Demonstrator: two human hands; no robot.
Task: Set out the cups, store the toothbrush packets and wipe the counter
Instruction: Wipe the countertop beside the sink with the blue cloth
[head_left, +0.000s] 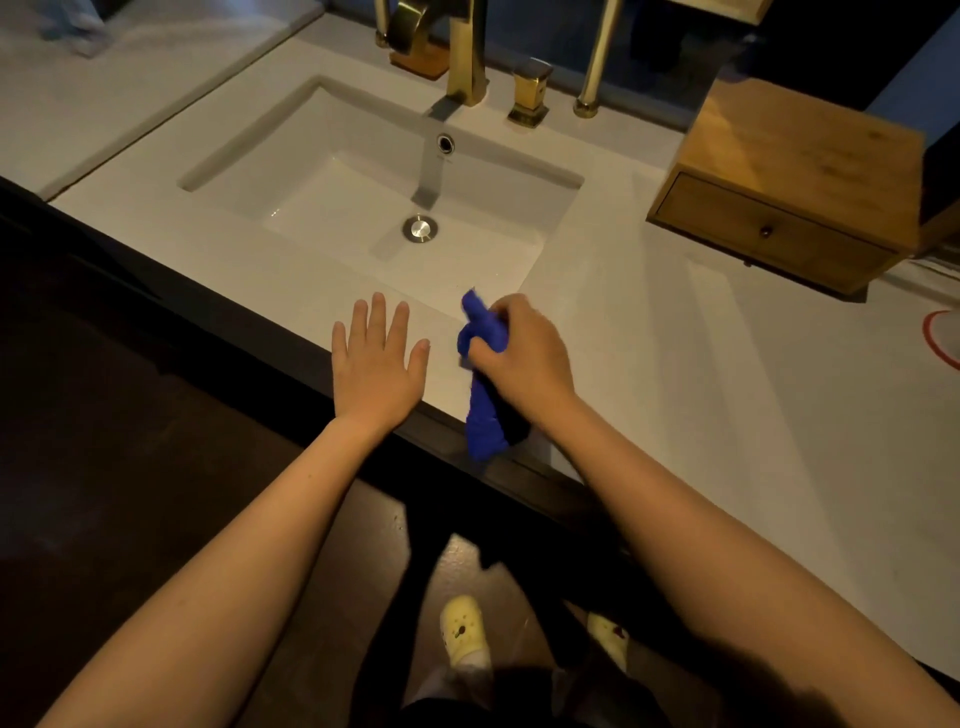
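White bathroom counter (675, 364) with an inset sink (363, 182), seen from above; a wooden drawer box (789, 182) stands at far right. My left hand (376, 358) lies flat, fingers spread, on the front ledge, while my right hand (519, 353) is clenched around a bunched blue cloth (483, 395) whose tail hangs over the counter edge. Wiping appears to be the step in hand; cups and toothbrush packets are not visible, and the next move calls for pressing the cloth flat and sweeping along the ledge.

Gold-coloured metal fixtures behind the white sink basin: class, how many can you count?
4: a curved gold piece on a wooden base at the back left, the tall gold tap, a short gold block, and a slim gold post. More may be cropped.
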